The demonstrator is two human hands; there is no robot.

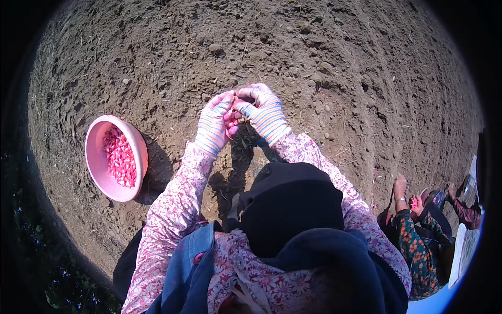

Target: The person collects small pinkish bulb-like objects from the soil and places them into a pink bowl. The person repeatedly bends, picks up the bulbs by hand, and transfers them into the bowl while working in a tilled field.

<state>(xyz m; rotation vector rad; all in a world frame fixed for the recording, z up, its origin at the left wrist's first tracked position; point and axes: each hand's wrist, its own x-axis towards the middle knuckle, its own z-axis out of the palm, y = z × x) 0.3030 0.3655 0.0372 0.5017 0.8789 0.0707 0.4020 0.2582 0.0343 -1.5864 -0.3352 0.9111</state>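
Observation:
Both my hands wear striped knit gloves stained pink and meet at the fingertips above bare soil. My left hand [213,123] is closed around several pink-coated cloves or seeds [232,121], which show in its palm. My right hand [266,112] touches the left at the thumb and fingertips; whether it pinches a single piece cannot be told. To the left of my hands a pink plastic basin [92,157] rests tilted in view on the soil, with many of the same pink pieces [119,157] inside.
Clumpy tilled soil [176,47] stretches ahead, with shallow rows on the right. At the lower right a co-worker in a dark flowered sleeve [415,251] holds pink pieces in one hand [416,205]. Another person's hand [451,190] shows beyond. Dark foliage [39,243] borders the lower left.

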